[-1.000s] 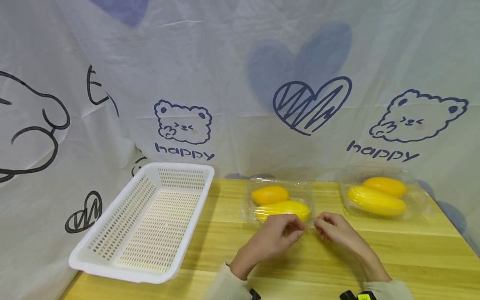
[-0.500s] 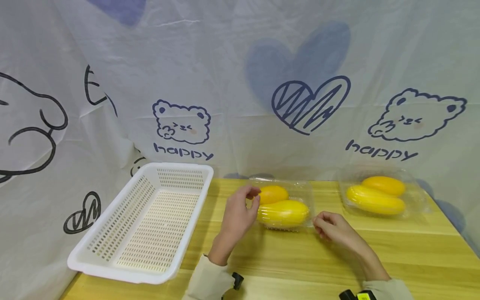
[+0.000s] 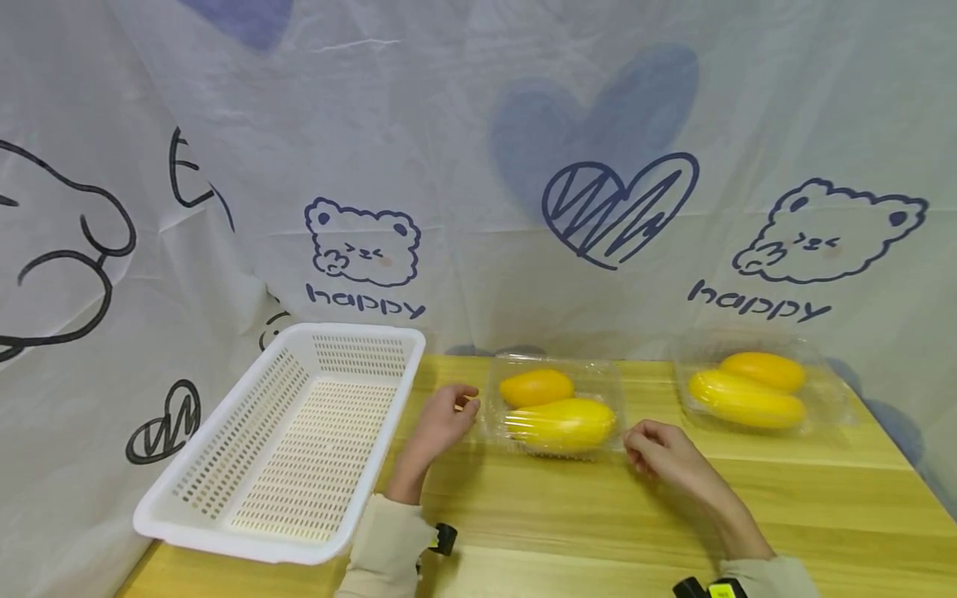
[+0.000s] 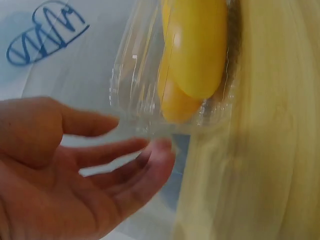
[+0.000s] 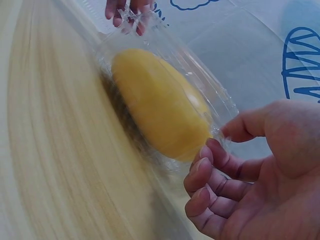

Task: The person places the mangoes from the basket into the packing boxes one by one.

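Observation:
A clear plastic box (image 3: 557,453) on the wooden table holds an orange-yellow mango-like fruit (image 3: 537,388) and a longer, bright yellow fruit (image 3: 564,423). My right hand (image 3: 665,453) is at the box's near right corner; in the right wrist view its thumb and index finger pinch the plastic edge, the other fingers curled below. Just left of the box, my left hand (image 3: 446,422) holds nothing. Its fingers (image 4: 120,172) are loosely extended and its thumb lies apart from them, close to the box's end in the left wrist view.
A white slotted plastic basket (image 3: 299,448) stands on the left, with no contents showing. At the back right is a second clear box (image 3: 830,407) with two similar yellow fruits. A printed cloth (image 3: 478,166) hangs behind and left of the table (image 3: 568,531).
My left hand has moved left, from the front of the box to beyond its left side, uncovering the longer fruit. My right hand has stayed at the box's corner.

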Demonstrator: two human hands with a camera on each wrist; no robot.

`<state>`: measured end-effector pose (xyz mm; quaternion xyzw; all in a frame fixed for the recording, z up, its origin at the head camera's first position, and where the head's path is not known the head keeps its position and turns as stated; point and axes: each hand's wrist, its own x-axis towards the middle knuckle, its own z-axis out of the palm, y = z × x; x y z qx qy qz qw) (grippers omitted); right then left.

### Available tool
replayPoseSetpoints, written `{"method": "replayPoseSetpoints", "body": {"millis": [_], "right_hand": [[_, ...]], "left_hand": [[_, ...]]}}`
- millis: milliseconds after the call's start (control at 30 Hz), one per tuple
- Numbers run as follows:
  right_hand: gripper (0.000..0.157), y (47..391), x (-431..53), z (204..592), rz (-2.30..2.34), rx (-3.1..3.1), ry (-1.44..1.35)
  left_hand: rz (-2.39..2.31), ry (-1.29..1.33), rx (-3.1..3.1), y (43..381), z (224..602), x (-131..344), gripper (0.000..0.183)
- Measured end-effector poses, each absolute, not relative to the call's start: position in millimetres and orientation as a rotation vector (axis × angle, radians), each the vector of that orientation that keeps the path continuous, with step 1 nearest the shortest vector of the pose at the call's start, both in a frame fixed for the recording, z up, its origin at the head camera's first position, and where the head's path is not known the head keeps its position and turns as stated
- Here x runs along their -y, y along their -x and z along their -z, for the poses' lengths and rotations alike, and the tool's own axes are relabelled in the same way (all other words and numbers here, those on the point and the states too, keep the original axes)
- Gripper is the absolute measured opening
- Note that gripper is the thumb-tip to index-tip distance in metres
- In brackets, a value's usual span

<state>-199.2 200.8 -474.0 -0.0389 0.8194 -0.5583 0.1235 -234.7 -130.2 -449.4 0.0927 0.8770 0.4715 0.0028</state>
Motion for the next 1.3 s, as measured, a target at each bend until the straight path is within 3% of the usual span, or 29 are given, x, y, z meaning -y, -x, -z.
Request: {"method": "replayPoseSetpoints", "body": {"millis": [233,767,1067,1167,1300], "right_hand": [[0.025,199.5,-199.9,474.0,1.653,-2.396,0.081],[0.028,195.9,-202.9,472.2,1.628,-2.425,0.064],[0.061,181.5,-207.0,454.7,1.271,-2.798,0.048],[0.056,172.6,-203.2,444.9,1.318,-2.936,0.040],[0.036,162.7,-191.7,438.8,1.483,-2.996,0.057]], "left_hand": [[-1.662,-0.230,-2.363,235.1,451.9,139.2,0.033],[-1.781,-0.188,-2.233,238.3,459.0,138.9,0.032],[-1.797,-0.172,-2.186,238.7,460.7,137.3,0.033],[-1.808,-0.157,-2.180,238.9,459.6,135.6,0.034],[-1.807,-0.153,-2.190,238.5,459.1,135.7,0.034]]}}
